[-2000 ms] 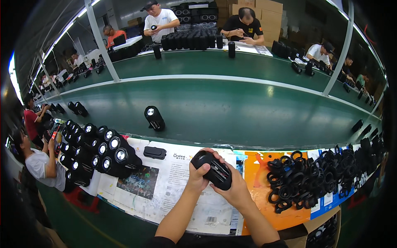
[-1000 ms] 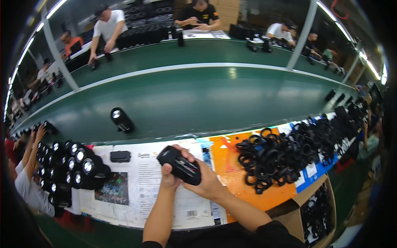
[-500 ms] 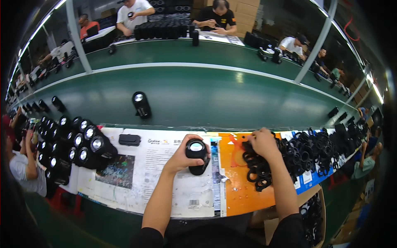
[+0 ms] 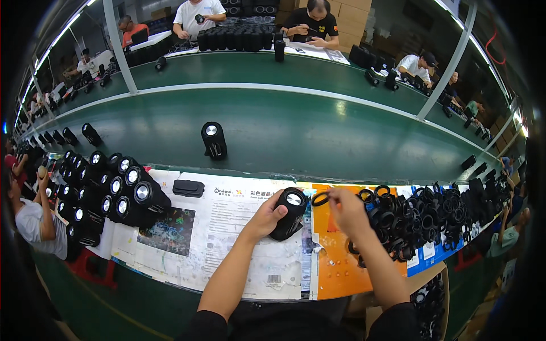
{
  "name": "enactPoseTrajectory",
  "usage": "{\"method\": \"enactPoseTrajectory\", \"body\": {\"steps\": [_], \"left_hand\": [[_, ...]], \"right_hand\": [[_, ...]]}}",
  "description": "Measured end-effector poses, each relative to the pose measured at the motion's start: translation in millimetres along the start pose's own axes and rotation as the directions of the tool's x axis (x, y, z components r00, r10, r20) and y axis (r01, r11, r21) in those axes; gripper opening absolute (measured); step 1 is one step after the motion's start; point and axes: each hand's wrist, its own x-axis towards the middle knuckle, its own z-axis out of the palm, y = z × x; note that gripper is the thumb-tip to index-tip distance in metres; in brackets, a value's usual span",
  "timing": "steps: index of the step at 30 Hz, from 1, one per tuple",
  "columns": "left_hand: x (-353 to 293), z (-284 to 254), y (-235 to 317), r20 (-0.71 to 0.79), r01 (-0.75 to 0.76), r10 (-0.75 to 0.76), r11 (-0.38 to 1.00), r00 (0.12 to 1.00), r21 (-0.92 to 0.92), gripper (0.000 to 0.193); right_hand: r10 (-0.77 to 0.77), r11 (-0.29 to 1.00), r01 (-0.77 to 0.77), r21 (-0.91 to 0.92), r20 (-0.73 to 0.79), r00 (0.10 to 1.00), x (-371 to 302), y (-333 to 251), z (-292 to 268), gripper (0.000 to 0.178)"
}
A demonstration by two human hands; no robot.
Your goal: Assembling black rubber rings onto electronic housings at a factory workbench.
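A black cylindrical speaker (image 4: 287,219) with a silver disc in its end is gripped by my left hand (image 4: 264,219), its disc end tilted up. Just to the right, a thin black ring (image 4: 320,198) is pinched between the fingers of my right hand (image 4: 348,211). The ring hangs close to the speaker's end, apart from it. Beside my right hand a heap of black rings (image 4: 424,219) spreads over an orange sheet (image 4: 335,273) and further right.
Several similar speakers (image 4: 116,187) stand grouped at the left. A small black oblong part (image 4: 188,188) lies on the white sheet (image 4: 250,256). One speaker (image 4: 214,140) stands on the green belt (image 4: 273,125) ahead. A carton of black parts (image 4: 429,307) sits below right; people work across the belt.
My right hand has come away from the heap with a ring and moved left, near the speaker. My left hand has tilted the speaker and moved slightly right.
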Motion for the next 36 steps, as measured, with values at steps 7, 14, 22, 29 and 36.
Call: {"method": "enactPoseTrajectory", "body": {"steps": [7, 14, 22, 29, 36], "left_hand": [[-3, -6, -3, 0.004, 0.003, -0.003, 1.000, 1.000, 0.004, 0.109], [-1, -8, -9, -0.037, 0.008, -0.006, 0.998, 0.999, 0.060, 0.109], [-1, -11, -10, 0.072, 0.004, -0.006, 0.999, 0.997, 0.037, 0.085], [-4, -5, -4, 0.073, 0.041, -0.044, 0.998, 0.996, 0.037, 0.083], [-4, -8, -6, 0.040, -0.024, 0.019, 0.992, 0.999, 0.123, 0.083]], "right_hand": [[-0.001, 0.999, 0.021, -0.049, 0.370, 0.929, -20, -53, -26, 0.032], [0.088, 0.987, 0.006, -0.164, 0.561, 0.823, -36, -22, -39, 0.024], [0.189, 0.751, -0.449, 0.484, 0.494, 0.849, 62, -54, -49, 0.015], [0.023, 0.921, -0.253, 0.296, 0.608, 0.794, 87, -77, -51, 0.018], [-0.127, 0.985, 0.039, 0.168, 0.554, 0.823, 74, -86, -41, 0.042]]}}
